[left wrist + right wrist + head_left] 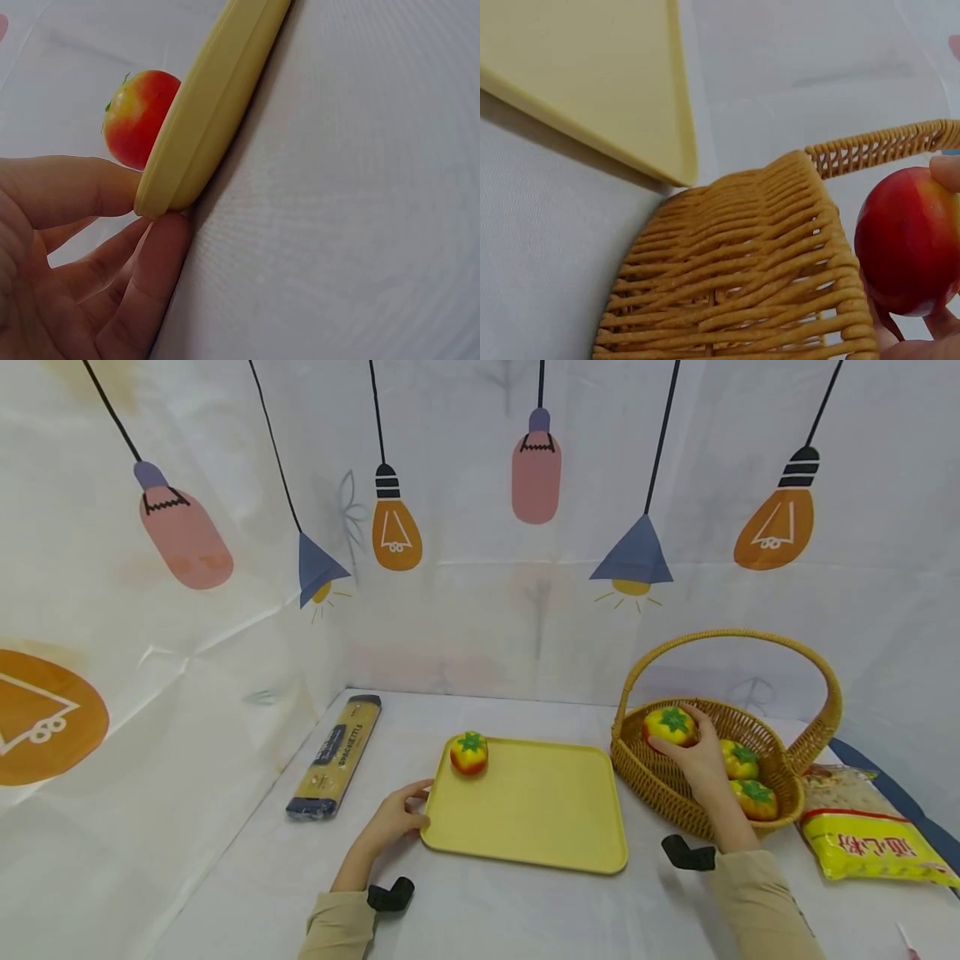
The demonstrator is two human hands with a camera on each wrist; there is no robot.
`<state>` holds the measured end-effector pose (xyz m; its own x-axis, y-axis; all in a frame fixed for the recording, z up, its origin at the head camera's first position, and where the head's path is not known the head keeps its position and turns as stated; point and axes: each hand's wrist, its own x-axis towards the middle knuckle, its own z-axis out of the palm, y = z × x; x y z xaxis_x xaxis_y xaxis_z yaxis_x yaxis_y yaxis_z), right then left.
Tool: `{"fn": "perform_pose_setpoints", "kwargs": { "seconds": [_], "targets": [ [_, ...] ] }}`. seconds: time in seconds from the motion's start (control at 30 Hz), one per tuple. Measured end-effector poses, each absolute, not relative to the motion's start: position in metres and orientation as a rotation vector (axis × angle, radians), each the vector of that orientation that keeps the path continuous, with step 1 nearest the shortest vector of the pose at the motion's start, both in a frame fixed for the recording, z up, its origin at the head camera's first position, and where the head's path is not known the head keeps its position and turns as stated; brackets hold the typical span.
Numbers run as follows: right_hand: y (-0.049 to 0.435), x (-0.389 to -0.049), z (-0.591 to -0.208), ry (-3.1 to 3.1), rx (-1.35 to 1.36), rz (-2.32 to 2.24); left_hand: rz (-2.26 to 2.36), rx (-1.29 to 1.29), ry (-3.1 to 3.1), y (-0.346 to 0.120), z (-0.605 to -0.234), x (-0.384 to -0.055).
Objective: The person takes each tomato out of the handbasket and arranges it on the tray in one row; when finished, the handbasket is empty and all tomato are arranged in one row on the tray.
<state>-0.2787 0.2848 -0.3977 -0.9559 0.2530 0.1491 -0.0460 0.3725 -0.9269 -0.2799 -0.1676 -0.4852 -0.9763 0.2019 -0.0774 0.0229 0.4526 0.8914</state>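
My left hand (396, 817) pinches the left edge of a yellow tray (540, 810), thumb above the rim and fingers under it in the left wrist view. A red and yellow toy tomato (468, 753) with a green leafy top sits at the tray's far left corner. On the right, my right hand (703, 760) grips another toy tomato (670, 727) between thumb and fingers, over the wicker basket (663, 793). The held one shows its red underside (907, 240) beside the basket rim in the right wrist view. Two more tomatoes (754, 800) lie in the basket.
A spaghetti pack (336, 758) lies left of the tray. Against the basket's right side is a yellow and clear food bag (873, 835). The basket's tall arched handle (731, 633) rises behind my right hand. A printed white cloth (465, 635) hangs behind the table.
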Motion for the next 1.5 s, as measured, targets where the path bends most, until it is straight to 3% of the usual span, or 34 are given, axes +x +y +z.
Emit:
{"fn": "perform_pose_setpoints", "kwargs": {
  "seconds": [0.63,0.9,1.5],
  "targets": [
    [0.261,-0.273,-0.392,-2.374,-0.029,1.689,1.579,0.373,2.52,-0.171,-0.481,-0.274],
    [0.25,-0.275,-0.393,-2.373,0.026,1.706,1.552,0.225,2.51,-0.169,-0.482,-0.276],
    [0.221,-0.28,-0.39,-2.394,0.131,1.734,1.531,0.219,2.527,-0.166,-0.482,-0.279]
  ]
}}
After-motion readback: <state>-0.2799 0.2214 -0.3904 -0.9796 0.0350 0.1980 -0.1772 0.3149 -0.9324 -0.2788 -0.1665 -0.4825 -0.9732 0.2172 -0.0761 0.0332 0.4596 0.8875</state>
